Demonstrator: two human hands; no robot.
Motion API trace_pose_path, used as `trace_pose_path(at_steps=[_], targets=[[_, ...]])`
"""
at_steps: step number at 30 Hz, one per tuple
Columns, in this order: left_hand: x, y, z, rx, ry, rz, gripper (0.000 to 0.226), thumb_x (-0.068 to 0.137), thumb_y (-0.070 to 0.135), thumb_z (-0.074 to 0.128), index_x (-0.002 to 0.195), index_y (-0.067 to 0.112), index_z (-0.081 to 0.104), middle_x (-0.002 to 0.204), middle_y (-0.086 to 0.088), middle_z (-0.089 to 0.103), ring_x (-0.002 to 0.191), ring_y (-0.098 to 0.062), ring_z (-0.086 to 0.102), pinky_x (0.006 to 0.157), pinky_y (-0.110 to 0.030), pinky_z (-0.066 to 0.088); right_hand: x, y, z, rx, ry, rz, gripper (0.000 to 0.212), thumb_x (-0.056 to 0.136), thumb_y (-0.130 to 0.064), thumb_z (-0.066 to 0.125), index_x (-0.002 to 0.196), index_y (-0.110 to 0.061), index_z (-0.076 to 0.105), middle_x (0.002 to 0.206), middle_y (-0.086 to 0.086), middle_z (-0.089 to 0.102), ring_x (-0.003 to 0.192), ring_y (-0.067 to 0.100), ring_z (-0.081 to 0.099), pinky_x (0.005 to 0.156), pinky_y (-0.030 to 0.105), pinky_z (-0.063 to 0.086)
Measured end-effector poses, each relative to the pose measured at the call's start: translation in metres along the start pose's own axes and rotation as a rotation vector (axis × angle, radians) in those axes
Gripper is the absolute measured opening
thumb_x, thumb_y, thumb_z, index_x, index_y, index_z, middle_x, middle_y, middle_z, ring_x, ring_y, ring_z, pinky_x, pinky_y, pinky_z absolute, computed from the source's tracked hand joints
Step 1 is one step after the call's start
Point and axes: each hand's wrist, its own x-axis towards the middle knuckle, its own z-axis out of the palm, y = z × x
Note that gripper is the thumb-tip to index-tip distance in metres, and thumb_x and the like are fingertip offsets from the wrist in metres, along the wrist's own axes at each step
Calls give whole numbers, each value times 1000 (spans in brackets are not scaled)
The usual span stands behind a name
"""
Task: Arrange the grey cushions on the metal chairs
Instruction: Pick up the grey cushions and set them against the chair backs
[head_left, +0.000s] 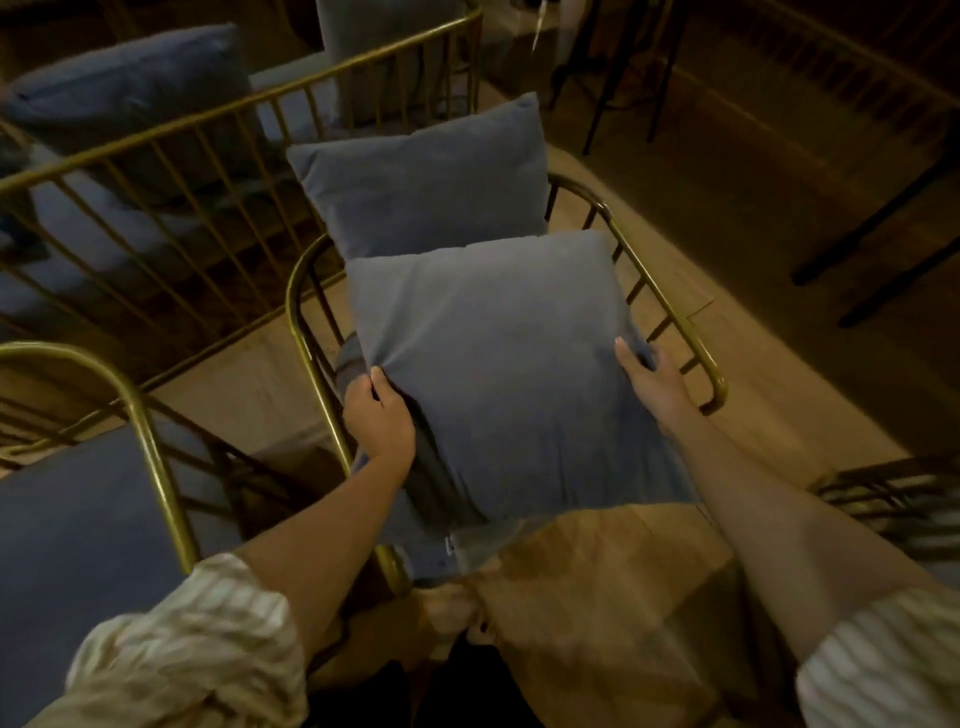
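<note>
- Over the middle chair (670, 312), both hands held one grey cushion (509, 364) by its two sides.
- The left hand (379, 415) was clamped on the cushion's left edge, with the cloth bunched up under the fingers.
- The right hand (652, 382) lay on the right edge with its fingers bent around it, so it looked like a grip too (the far side of the fingers was hidden).
- The cushion sat inside the gold arms of the chair, but I could not tell if it was resting on the seat or just above it.
- A back cushion (426, 176) stood up at the far end of this chair, touching the top edge of the held one.
- I think this chair was about half done: the back cushion looked in place, and the held one looked close to its spot but not let go.
- On the left, another chair (140, 415) already had a flat cushion on its seat (78, 545), so that one looked partly or fully done.
- Behind the gold rail (234, 109), more cushions (135, 98) lay on a long seat, and they looked a bit messy (the room was dark, so it was hard to be sure).
- What was left, I guess, was to set this cushion down straight, then check the ones at the back.
</note>
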Motion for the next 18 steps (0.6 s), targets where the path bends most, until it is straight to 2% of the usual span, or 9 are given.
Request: trace_pose_path(at_steps=[2,4,6,7,9,11,13,15,18], targets=[[-4,-1,17,58,-38,-52,34,106,22,38,88,1,58,94,-20,56,84,-29,52,73,-32,35,13,0,4,2,-83,6,100,78,-66,73,156,-22,29,157,3,42,141,30,45,113,50,42],[-6,-14,31,124,-202,-193,34,104,27,43,117,-2,54,124,-23,53,112,-38,54,91,-40,43,25,6,11,-54,-195,-32,116,64,-67,85,157,-25,29,155,-1,45,141,27,46,112,51,44],[-9,-31,39,181,-420,-344,64,98,39,53,146,3,30,151,-21,30,134,-43,40,110,-47,36,32,16,25,-213,-305,-90,126,60,-63,90,159,-24,23,157,-5,39,146,20,36,119,49,36],[-12,-37,40,198,-480,-373,77,95,45,56,151,5,20,156,-20,21,138,-43,35,113,-48,33,31,21,32,-326,-345,-110,126,66,-59,88,161,-22,14,160,-5,30,150,18,25,123,48,28],[-15,-44,39,193,-499,-349,86,92,49,59,153,6,15,159,-19,14,142,-42,31,116,-47,31,26,30,47,-502,-337,-85,132,72,-62,81,161,-21,-7,170,2,3,157,26,2,126,53,13],[-16,-46,31,186,-513,-320,87,92,48,61,154,7,15,160,-18,12,143,-41,27,117,-48,29,19,35,55,-556,-295,-55,136,69,-73,74,160,-25,-15,170,4,-12,157,30,-11,125,60,5],[-12,-47,19,176,-549,-285,90,88,50,65,153,8,20,158,-17,21,143,-39,30,117,-48,31,15,39,60,-564,-247,-78,135,68,-80,70,160,-26,-13,171,5,-12,157,29,-12,124,63,2],[-4,-57,2,150,-543,-240,93,79,53,72,149,8,31,150,-16,40,137,-37,41,112,-50,39,4,40,66,-598,-174,-137,128,72,-80,66,161,-25,-8,171,7,-7,157,31,-9,123,64,1],[8,-71,-32,142,-500,-222,79,85,31,74,147,6,32,142,-12,52,130,-30,51,109,-48,42,-26,32,76,-790,-150,-355,109,86,-70,59,162,-22,-2,171,11,-7,157,33,-9,122,62,-2]])
